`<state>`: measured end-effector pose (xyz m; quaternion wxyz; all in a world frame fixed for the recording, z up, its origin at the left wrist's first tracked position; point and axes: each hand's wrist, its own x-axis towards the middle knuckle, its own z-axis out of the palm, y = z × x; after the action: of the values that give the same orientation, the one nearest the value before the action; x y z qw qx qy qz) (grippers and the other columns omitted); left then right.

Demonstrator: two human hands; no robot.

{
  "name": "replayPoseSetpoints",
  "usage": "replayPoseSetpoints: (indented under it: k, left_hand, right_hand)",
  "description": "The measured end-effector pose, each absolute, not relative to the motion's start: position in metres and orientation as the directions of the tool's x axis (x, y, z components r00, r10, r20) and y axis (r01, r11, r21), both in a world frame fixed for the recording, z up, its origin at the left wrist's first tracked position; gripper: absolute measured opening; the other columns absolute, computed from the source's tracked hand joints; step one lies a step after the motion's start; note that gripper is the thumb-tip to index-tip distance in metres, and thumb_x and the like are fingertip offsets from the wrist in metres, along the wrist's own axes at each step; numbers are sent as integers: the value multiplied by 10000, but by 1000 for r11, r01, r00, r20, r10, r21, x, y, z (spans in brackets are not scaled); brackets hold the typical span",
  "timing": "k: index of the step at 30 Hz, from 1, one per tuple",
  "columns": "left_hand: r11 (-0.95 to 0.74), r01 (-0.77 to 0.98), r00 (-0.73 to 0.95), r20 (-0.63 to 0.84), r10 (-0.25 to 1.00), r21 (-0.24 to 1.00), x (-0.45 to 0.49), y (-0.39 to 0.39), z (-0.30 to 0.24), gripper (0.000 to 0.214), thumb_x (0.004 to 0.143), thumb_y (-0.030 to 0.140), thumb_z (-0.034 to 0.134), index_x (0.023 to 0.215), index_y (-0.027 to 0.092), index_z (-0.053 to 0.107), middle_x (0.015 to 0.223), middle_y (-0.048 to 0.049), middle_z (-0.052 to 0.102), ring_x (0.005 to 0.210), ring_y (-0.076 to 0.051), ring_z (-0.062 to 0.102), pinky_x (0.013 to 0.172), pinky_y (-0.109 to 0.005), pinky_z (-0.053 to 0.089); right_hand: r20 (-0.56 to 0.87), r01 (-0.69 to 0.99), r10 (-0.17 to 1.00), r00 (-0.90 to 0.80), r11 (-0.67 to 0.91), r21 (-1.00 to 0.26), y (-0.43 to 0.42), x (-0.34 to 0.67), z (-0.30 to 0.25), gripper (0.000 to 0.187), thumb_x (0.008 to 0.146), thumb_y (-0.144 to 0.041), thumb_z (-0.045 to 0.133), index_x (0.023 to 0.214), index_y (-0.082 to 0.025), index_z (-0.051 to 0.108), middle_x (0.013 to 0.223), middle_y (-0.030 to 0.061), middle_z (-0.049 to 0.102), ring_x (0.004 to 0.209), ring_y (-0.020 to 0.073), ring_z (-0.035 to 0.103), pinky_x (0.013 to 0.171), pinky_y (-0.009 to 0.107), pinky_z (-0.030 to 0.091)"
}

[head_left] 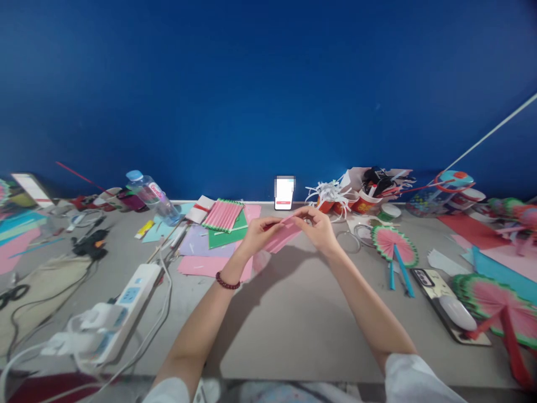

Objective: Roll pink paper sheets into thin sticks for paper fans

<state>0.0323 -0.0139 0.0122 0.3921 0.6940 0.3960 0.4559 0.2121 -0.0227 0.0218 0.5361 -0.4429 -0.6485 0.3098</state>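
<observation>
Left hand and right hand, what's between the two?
In the head view, pink paper spans the gap between the left hand and the right hand, held by both.

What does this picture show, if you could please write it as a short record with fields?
Left hand: holds pink paper at one end
Right hand: holds the same paper at the other end
Left wrist: dark red beaded bracelet
Behind the hands: lit phone standing near the blue wall
Left side of table: white power strip, bottle with blue cap, pleated pink piece with green edges
Right side: pink-and-green fan with blue handles, white mouse
</observation>
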Motion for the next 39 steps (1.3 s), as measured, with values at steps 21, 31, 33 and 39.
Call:
replayPoseSetpoints:
  k: [21, 31, 33, 39]
  left_hand:
    - [-479, 360, 390, 337, 857, 801, 38, -23, 13, 357, 912, 385, 444, 941, 140, 702, 800, -49, 703, 677, -136, 587, 601, -224, 439]
    - [-282, 266, 377, 170, 911, 922, 31, -20, 19, 327, 817, 417, 587, 916, 140, 728, 865, -71, 727, 742, -164, 632, 625, -227, 466]
    - [-286, 281, 365, 173, 915, 916, 32, -21, 19, 323, 815, 414, 586, 901, 138, 731, 839, -65, 727, 706, -155, 620, 602, -223, 454]
    - [-347, 297, 368, 229, 901, 890, 33, -22, 18, 347, 840, 419, 542, 857, 131, 735, 838, -54, 720, 679, -142, 590, 575, -209, 423]
  right_hand:
    - [276, 174, 961, 9, 270, -947, -15, 216, 15, 199, 722, -376, 662, 732, -178, 678, 720, 18, 671, 669, 149, 592, 647, 272, 446]
    - [249, 202, 968, -21, 248, -947, -15, 218, 18, 191, 714, -351, 665, 803, -193, 723, 806, 39, 725, 761, 186, 642, 724, 306, 473]
    - [247, 209, 969, -13, 244, -947, -16, 218, 19, 193, 711, -352, 664, 802, -193, 726, 804, 41, 728, 765, 190, 645, 722, 308, 475]
    - [259, 195, 966, 9, 253, -948, -17, 217, 22, 193, 691, -363, 674, 761, -192, 727, 780, 40, 729, 749, 188, 644, 718, 310, 481]
